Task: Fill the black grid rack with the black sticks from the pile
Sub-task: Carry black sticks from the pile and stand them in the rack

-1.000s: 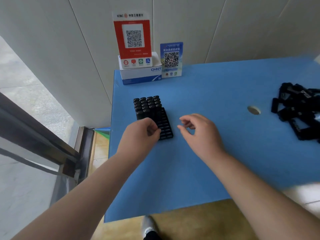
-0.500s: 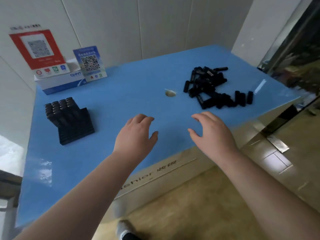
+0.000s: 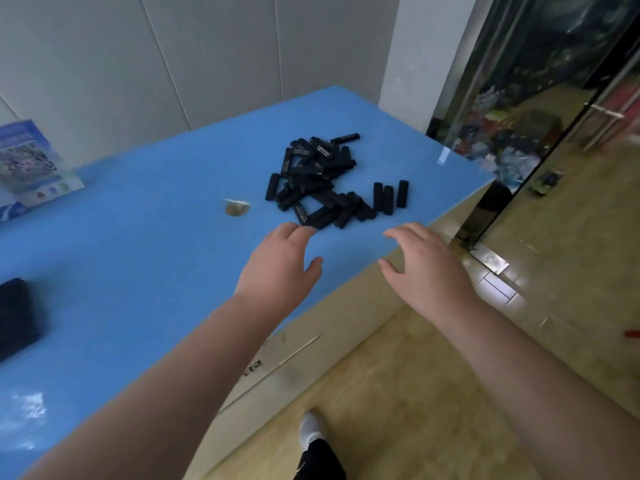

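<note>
A pile of black sticks [image 3: 320,178] lies on the blue table [image 3: 156,244] near its far right corner; three sticks lie side by side at the pile's right. My left hand [image 3: 282,263] hovers just in front of the pile, fingers spread and empty, fingertips almost at the nearest sticks. My right hand [image 3: 424,263] is open and empty over the table's front edge, right of the left hand. The black grid rack [image 3: 15,317] shows only as a blurred dark block at the left frame edge.
A round hole [image 3: 236,209] in the table sits left of the pile. A blue QR sign [image 3: 29,164] stands at the back left by the wall. A glass door [image 3: 540,98] is to the right. My foot [image 3: 313,433] is on the wooden floor below.
The view has swung right, from the rack to the pile. Both hands left the rack, opened, and moved right toward the sticks.
</note>
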`<state>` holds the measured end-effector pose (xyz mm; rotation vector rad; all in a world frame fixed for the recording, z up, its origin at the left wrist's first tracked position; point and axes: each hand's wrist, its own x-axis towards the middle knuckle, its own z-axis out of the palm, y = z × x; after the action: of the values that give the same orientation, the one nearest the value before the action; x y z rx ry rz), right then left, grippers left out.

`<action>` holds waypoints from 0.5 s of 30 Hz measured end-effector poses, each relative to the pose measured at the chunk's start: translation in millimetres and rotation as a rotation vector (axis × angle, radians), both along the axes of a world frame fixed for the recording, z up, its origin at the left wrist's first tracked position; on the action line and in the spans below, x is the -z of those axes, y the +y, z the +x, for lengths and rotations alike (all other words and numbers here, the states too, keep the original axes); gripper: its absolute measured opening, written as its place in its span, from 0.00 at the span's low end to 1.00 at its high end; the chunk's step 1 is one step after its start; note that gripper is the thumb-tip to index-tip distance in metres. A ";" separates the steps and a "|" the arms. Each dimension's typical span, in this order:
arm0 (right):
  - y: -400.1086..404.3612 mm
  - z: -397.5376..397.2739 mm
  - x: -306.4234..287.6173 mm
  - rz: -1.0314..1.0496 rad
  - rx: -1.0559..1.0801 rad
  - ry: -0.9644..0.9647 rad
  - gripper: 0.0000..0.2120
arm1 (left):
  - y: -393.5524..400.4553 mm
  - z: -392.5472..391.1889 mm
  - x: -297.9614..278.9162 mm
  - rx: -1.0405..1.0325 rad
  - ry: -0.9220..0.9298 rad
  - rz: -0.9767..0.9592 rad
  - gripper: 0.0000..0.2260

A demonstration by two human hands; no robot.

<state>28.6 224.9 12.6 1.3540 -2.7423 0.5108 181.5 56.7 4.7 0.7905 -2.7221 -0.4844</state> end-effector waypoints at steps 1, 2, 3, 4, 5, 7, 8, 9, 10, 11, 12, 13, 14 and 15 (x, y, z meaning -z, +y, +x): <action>-2.5 -11.2 -0.1 0.014 0.008 0.000 0.22 | -2.8 -12.8 0.3 0.007 -0.003 0.005 0.23; -5.8 -22.8 -0.2 0.025 0.015 -0.001 0.22 | -6.2 -25.6 0.6 0.014 -0.006 0.008 0.23; -9.9 -34.5 -0.3 0.032 0.019 0.000 0.22 | -10.2 -38.3 0.8 0.022 -0.006 0.008 0.23; -14.1 -45.4 -0.7 0.035 0.024 -0.003 0.22 | -14.3 -50.3 0.8 0.031 -0.006 0.010 0.23; -17.6 -55.6 -1.5 0.035 0.029 -0.006 0.22 | -18.2 -62.1 0.6 0.039 -0.004 0.016 0.23; -23.3 -72.4 -2.2 0.031 0.031 -0.011 0.21 | -24.8 -83.9 0.9 0.054 0.004 0.043 0.22; -25.7 -80.1 -2.0 0.024 0.033 -0.007 0.21 | -27.6 -95.1 1.1 0.065 0.006 0.050 0.22; -28.2 -87.8 -1.8 0.016 0.034 -0.002 0.21 | -30.7 -106.1 1.1 0.078 0.004 0.047 0.21; -30.2 -95.2 -1.4 0.011 0.035 0.000 0.21 | -33.5 -116.5 1.3 0.088 0.001 0.043 0.21; -31.9 -102.6 -1.1 0.014 0.035 -0.002 0.20 | -35.5 -126.4 1.0 0.099 -0.003 0.042 0.20; -33.1 -109.5 -0.8 0.021 0.035 -0.009 0.20 | -36.9 -135.1 0.4 0.108 -0.008 0.048 0.19; -34.2 -116.8 -0.7 0.025 0.035 -0.014 0.20 | -38.2 -143.7 -0.3 0.118 -0.010 0.050 0.19; -35.1 -123.6 -0.9 0.026 0.035 -0.016 0.20 | -39.3 -151.8 -0.6 0.126 -0.013 0.049 0.18; -36.0 -130.4 -0.4 0.025 0.031 -0.019 0.20 | -40.3 -159.4 -0.7 0.128 -0.015 0.051 0.18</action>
<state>-101.8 189.0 13.0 1.3157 -2.7896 0.4925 22.2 16.3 5.3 0.6369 -2.7966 -0.5793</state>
